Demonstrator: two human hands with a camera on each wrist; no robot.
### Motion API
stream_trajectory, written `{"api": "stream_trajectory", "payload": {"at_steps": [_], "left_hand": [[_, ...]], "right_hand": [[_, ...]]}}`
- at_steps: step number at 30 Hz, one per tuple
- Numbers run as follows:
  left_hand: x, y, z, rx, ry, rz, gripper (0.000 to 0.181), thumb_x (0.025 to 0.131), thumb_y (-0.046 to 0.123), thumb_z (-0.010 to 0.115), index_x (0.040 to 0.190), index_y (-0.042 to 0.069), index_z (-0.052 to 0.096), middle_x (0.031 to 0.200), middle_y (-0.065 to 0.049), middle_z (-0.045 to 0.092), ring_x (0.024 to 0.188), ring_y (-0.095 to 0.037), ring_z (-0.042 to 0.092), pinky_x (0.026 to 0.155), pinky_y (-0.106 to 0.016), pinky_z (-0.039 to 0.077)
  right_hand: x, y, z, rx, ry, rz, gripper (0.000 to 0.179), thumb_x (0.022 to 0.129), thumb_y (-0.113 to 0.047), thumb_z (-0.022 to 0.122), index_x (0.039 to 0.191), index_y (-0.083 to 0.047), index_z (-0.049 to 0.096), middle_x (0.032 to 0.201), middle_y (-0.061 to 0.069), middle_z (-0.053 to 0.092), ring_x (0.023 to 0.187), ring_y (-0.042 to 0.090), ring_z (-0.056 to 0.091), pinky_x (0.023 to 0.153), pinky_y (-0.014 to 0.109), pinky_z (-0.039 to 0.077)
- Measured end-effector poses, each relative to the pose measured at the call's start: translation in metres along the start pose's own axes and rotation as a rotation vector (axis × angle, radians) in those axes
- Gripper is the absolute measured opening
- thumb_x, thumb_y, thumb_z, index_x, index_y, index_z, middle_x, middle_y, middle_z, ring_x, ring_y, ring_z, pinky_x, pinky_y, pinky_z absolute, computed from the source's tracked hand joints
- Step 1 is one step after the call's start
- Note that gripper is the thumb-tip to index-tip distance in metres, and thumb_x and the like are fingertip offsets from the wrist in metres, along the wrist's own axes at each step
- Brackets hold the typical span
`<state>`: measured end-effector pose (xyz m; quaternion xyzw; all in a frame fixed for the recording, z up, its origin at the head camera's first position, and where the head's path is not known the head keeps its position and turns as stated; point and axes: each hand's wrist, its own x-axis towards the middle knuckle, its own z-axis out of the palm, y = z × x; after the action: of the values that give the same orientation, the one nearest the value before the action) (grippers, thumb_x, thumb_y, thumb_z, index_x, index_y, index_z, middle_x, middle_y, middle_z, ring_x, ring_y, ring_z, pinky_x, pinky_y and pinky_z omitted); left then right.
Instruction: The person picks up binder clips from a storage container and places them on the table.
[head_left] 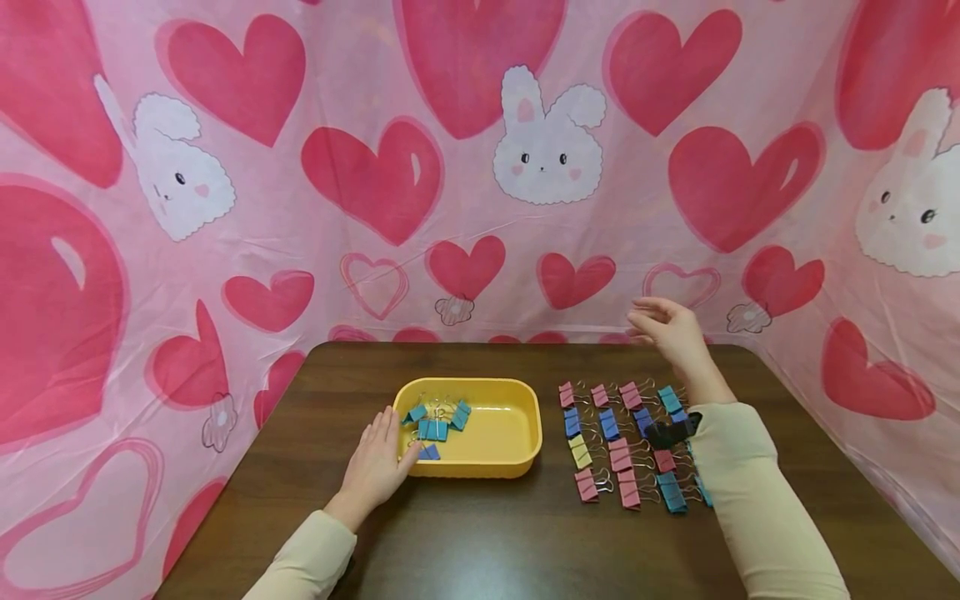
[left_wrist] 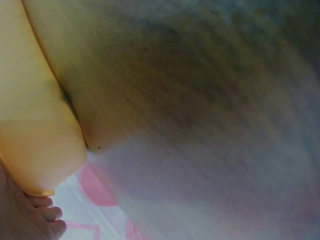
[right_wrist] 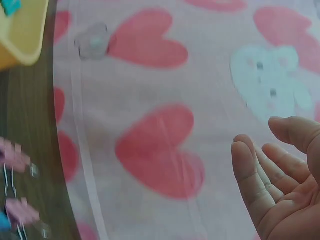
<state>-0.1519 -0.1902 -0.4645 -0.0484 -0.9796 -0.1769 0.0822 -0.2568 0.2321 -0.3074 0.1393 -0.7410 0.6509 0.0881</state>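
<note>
A yellow plastic tray (head_left: pixel 495 472) stands on the table with several teal binder clips (head_left: pixel 433 430) and a blue one (head_left: pixel 428 452) at its left end. My left hand (head_left: pixel 377 460) rests against the tray's left side, fingers extended along the rim. In the left wrist view its fingertips (left_wrist: pixel 51 214) show beside the yellow wall. My right hand (head_left: pixel 670 332) is raised above the back right of the table; in the right wrist view its fingers are loosely bent with nothing between them. Below it lie rows of pink, blue, yellow and teal binder clips (head_left: pixel 620 456), partly hidden by the right forearm.
The dark wooden table (head_left: pixel 480 533) has rounded back corners. A pink cloth (head_left: pixel 465 217) with hearts and rabbits hangs behind it and along both sides. A black strap (head_left: pixel 672 431) sits around the right wrist, over the clips in the head view.
</note>
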Motion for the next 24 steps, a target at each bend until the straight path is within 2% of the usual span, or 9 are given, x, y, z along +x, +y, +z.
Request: {"api": "stream_trajectory", "payload": {"at_steps": [3,11,14,19,24], "left_hand": [[-0.001,0.0,0.0,0.0,0.0,0.001,0.075,0.092,0.045,0.047,0.14,-0.008,0.026,0.146,-0.024,0.023,0.134,-0.038,0.018,0.108,-0.048,0.014],[-0.001,0.0,0.001,0.01,0.015,0.011,0.075,0.092,0.046,0.047,0.14,-0.009,0.027,0.145,-0.025,0.024,0.133,-0.039,0.02,0.107,-0.049,0.015],[-0.001,0.0,0.001,0.009,0.017,0.009,0.075,0.092,0.045,0.047,0.14,-0.009,0.027,0.145,-0.025,0.024,0.133,-0.039,0.02,0.107,-0.049,0.015],[0.0,0.0,0.002,0.008,0.018,0.01,0.074,0.092,0.044,0.047,0.14,-0.009,0.027,0.145,-0.025,0.024,0.133,-0.039,0.02,0.107,-0.049,0.015],[0.0,0.0,0.002,0.001,0.016,0.001,0.075,0.091,0.046,0.048,0.14,-0.008,0.028,0.145,-0.025,0.024,0.133,-0.039,0.02,0.107,-0.049,0.015]], "right_hand": [[0.003,-0.004,0.021,-0.052,-0.034,-0.005,0.047,0.09,-0.013,0.06,0.126,0.012,0.045,0.09,-0.009,0.062,0.07,0.007,0.064,0.068,0.025,0.053],[0.006,-0.007,0.071,0.025,-0.121,0.009,0.042,0.089,-0.008,0.06,0.125,0.009,0.048,0.105,0.015,0.062,0.07,0.011,0.065,0.068,0.031,0.054],[0.005,-0.007,0.089,0.037,-0.154,0.015,0.041,0.089,-0.007,0.06,0.125,0.007,0.048,0.111,0.023,0.059,0.073,0.019,0.065,0.068,0.033,0.054],[0.0,-0.005,0.113,0.043,-0.202,0.021,0.041,0.088,-0.006,0.061,0.125,0.006,0.049,0.112,0.026,0.058,0.081,0.035,0.063,0.071,0.039,0.054],[-0.004,-0.001,0.138,0.033,-0.261,0.031,0.04,0.087,-0.008,0.062,0.124,0.004,0.051,0.11,0.024,0.059,0.077,0.028,0.065,0.071,0.041,0.053]]}}
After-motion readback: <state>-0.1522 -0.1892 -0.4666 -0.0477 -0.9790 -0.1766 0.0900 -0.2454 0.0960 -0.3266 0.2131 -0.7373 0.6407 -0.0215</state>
